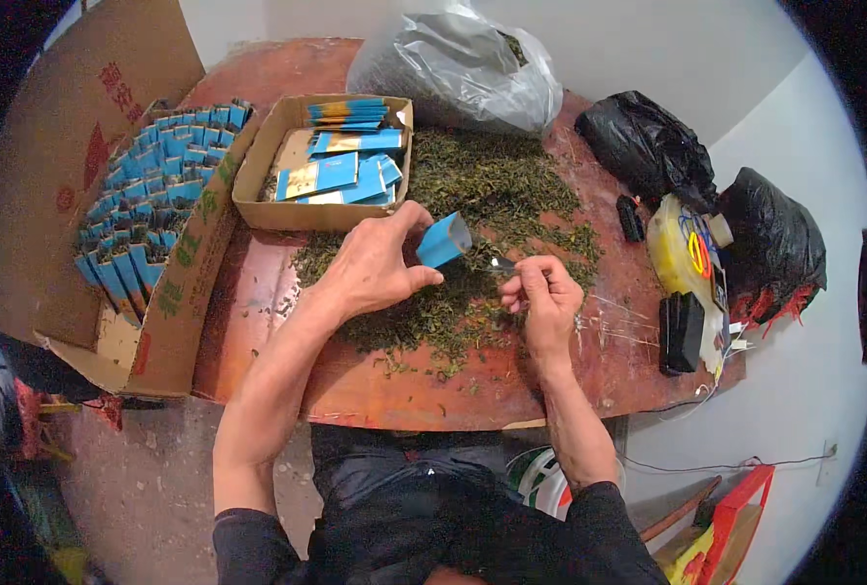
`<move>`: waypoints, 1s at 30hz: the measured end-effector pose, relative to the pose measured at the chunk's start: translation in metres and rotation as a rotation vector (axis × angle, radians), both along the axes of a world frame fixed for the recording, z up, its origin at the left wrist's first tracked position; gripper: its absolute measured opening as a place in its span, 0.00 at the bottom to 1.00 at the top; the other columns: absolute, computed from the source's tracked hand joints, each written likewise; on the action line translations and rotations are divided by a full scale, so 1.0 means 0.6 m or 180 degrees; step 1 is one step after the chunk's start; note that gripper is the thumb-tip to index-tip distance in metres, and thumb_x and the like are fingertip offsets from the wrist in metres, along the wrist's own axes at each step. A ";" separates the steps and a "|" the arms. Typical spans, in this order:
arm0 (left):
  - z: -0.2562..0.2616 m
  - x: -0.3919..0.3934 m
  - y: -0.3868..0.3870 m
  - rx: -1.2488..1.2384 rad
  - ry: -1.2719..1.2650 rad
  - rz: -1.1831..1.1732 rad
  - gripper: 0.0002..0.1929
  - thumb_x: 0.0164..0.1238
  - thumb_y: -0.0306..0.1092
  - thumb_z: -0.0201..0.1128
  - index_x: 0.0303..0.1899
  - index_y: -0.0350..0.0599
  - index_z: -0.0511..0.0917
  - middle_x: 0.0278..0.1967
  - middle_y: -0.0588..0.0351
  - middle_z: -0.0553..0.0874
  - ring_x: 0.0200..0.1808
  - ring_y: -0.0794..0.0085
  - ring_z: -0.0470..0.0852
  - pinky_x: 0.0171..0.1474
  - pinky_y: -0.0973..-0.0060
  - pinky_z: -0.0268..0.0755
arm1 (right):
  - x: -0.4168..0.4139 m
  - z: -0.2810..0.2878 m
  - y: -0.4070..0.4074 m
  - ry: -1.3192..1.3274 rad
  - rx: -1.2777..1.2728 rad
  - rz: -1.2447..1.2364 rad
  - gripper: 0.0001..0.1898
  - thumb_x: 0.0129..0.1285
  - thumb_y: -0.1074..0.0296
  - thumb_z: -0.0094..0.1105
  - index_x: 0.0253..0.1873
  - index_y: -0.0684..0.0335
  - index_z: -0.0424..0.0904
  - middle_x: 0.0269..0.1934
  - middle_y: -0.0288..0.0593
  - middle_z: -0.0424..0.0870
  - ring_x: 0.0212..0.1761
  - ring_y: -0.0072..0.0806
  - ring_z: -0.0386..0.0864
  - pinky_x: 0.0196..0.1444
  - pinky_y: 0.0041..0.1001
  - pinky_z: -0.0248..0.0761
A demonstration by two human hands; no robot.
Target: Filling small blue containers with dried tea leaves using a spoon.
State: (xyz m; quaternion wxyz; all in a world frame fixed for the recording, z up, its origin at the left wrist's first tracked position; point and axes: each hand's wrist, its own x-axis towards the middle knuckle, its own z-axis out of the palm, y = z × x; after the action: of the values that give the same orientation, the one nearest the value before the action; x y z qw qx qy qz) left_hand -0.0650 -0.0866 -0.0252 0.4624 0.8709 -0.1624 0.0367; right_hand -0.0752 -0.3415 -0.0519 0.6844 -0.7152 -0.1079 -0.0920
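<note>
In my left hand (375,263) is a blue paper packet (444,240), tilted with its open mouth towards the right, over the dried leaves. My right hand (543,296) pinches a small dark, shiny utensil (503,265) between thumb and fingers; its exact kind cannot be told. The utensil's tip lies just right of the packet, apart from it. Under both hands a loose heap of dried green leaves (492,179) spreads over the reddish table (419,398).
Left stands a large cardboard box (207,248) of filled blue packets (163,183). Beside it, a shallow carton (316,216) holds flat blue packets (331,175). A clear plastic bag (470,73) stands behind the leaves. Black plastic bags (645,146), a yellow container (663,241) and a black box (680,333) are at right.
</note>
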 end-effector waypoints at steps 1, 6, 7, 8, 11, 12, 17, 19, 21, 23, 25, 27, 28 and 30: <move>0.000 0.000 0.000 0.0018 0.0045 0.0022 0.29 0.53 0.35 0.82 0.54 0.38 0.76 0.44 0.41 0.89 0.49 0.47 0.89 0.53 0.58 0.79 | 0.001 0.005 -0.002 0.0014 -0.0008 -0.0063 0.10 0.81 0.65 0.56 0.45 0.65 0.79 0.28 0.39 0.85 0.25 0.20 0.80 0.27 0.20 0.72; -0.006 0.003 -0.002 0.0031 0.0045 0.0087 0.30 0.53 0.36 0.82 0.54 0.38 0.76 0.44 0.41 0.89 0.48 0.47 0.89 0.52 0.57 0.79 | 0.008 0.041 -0.014 -0.0188 -0.0015 -0.0156 0.10 0.81 0.64 0.57 0.45 0.65 0.80 0.28 0.39 0.85 0.25 0.19 0.80 0.27 0.19 0.71; -0.008 0.003 -0.002 0.0012 -0.0059 0.0113 0.29 0.53 0.37 0.82 0.53 0.38 0.75 0.40 0.40 0.89 0.45 0.44 0.88 0.50 0.55 0.79 | 0.009 0.050 -0.015 -0.0195 -0.0018 -0.0153 0.10 0.81 0.64 0.57 0.45 0.65 0.80 0.28 0.39 0.85 0.25 0.19 0.80 0.27 0.19 0.71; -0.008 0.002 -0.002 -0.0008 -0.0162 0.0140 0.28 0.54 0.37 0.82 0.52 0.38 0.75 0.37 0.39 0.89 0.43 0.42 0.88 0.48 0.54 0.79 | 0.010 0.059 -0.017 -0.0267 -0.0079 -0.0176 0.10 0.81 0.64 0.57 0.45 0.65 0.80 0.27 0.39 0.85 0.25 0.19 0.80 0.27 0.19 0.71; -0.007 0.001 -0.004 0.0026 -0.0167 0.0163 0.29 0.54 0.38 0.82 0.52 0.38 0.75 0.38 0.38 0.88 0.44 0.41 0.87 0.48 0.53 0.78 | 0.009 0.084 -0.016 -0.0355 -0.0170 -0.0197 0.11 0.81 0.64 0.57 0.45 0.64 0.81 0.27 0.38 0.85 0.24 0.19 0.80 0.26 0.19 0.71; -0.008 0.001 -0.003 0.0022 -0.0174 0.0166 0.29 0.54 0.38 0.82 0.52 0.38 0.75 0.38 0.38 0.88 0.44 0.41 0.87 0.48 0.53 0.78 | 0.010 0.091 -0.016 -0.0420 -0.0202 -0.0159 0.11 0.81 0.64 0.57 0.44 0.64 0.81 0.27 0.37 0.85 0.24 0.19 0.80 0.26 0.19 0.71; -0.017 0.003 -0.004 0.0050 -0.0341 0.0213 0.30 0.54 0.39 0.82 0.53 0.37 0.74 0.38 0.38 0.88 0.44 0.40 0.87 0.49 0.52 0.78 | 0.012 0.108 -0.013 -0.0452 -0.0318 -0.0049 0.11 0.81 0.64 0.57 0.44 0.64 0.81 0.27 0.37 0.85 0.24 0.18 0.80 0.26 0.19 0.70; -0.017 0.002 -0.006 0.0063 -0.0321 0.0236 0.30 0.54 0.39 0.82 0.53 0.38 0.74 0.38 0.38 0.88 0.44 0.40 0.87 0.49 0.52 0.78 | 0.012 0.115 -0.011 -0.0446 -0.0398 0.0022 0.10 0.81 0.64 0.57 0.44 0.65 0.81 0.27 0.36 0.84 0.24 0.18 0.79 0.26 0.19 0.70; -0.016 0.002 -0.007 0.0076 -0.0301 0.0260 0.30 0.54 0.40 0.82 0.53 0.38 0.74 0.38 0.38 0.88 0.44 0.40 0.87 0.49 0.51 0.78 | 0.010 0.123 -0.004 -0.0418 -0.0481 0.0029 0.10 0.81 0.65 0.58 0.44 0.65 0.81 0.27 0.36 0.84 0.25 0.18 0.79 0.26 0.19 0.69; -0.016 0.003 -0.008 0.0083 -0.0266 0.0259 0.30 0.54 0.41 0.82 0.53 0.38 0.74 0.38 0.38 0.88 0.44 0.39 0.87 0.49 0.50 0.77 | 0.009 0.131 0.002 -0.0392 -0.0564 0.0035 0.10 0.80 0.65 0.58 0.44 0.65 0.81 0.27 0.36 0.84 0.25 0.17 0.79 0.26 0.18 0.69; -0.015 0.001 -0.008 0.0137 -0.0286 0.0291 0.31 0.55 0.41 0.82 0.54 0.39 0.74 0.38 0.38 0.88 0.45 0.39 0.86 0.49 0.50 0.77 | 0.010 0.136 0.008 -0.0431 -0.0727 0.0121 0.10 0.80 0.65 0.58 0.44 0.65 0.81 0.27 0.35 0.84 0.25 0.16 0.79 0.26 0.18 0.69; -0.015 0.001 -0.009 0.0188 -0.0306 0.0315 0.31 0.55 0.41 0.82 0.54 0.39 0.74 0.38 0.39 0.88 0.45 0.39 0.86 0.49 0.50 0.77 | 0.012 0.139 0.011 -0.0471 -0.0894 0.0138 0.09 0.80 0.65 0.58 0.44 0.64 0.81 0.27 0.34 0.84 0.25 0.15 0.78 0.26 0.18 0.68; -0.015 0.001 -0.010 0.0205 -0.0327 0.0316 0.30 0.55 0.41 0.82 0.54 0.39 0.73 0.38 0.39 0.87 0.45 0.39 0.86 0.49 0.50 0.77 | 0.013 0.140 0.012 -0.0508 -0.1059 0.0149 0.09 0.80 0.65 0.58 0.45 0.64 0.81 0.27 0.33 0.84 0.25 0.15 0.78 0.26 0.17 0.68; -0.015 0.001 -0.011 0.0219 -0.0349 0.0318 0.30 0.55 0.41 0.81 0.54 0.40 0.73 0.38 0.39 0.87 0.46 0.39 0.86 0.49 0.50 0.76 | 0.013 0.148 0.016 -0.0558 -0.1196 0.0151 0.09 0.80 0.66 0.58 0.44 0.65 0.81 0.27 0.33 0.84 0.26 0.15 0.79 0.27 0.18 0.69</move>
State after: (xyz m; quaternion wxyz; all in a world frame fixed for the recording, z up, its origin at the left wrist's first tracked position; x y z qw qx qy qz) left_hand -0.0647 -0.0931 -0.0344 0.4202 0.8900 -0.1450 0.1017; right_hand -0.0673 -0.3320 0.0367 0.5289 -0.8168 -0.1991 -0.1159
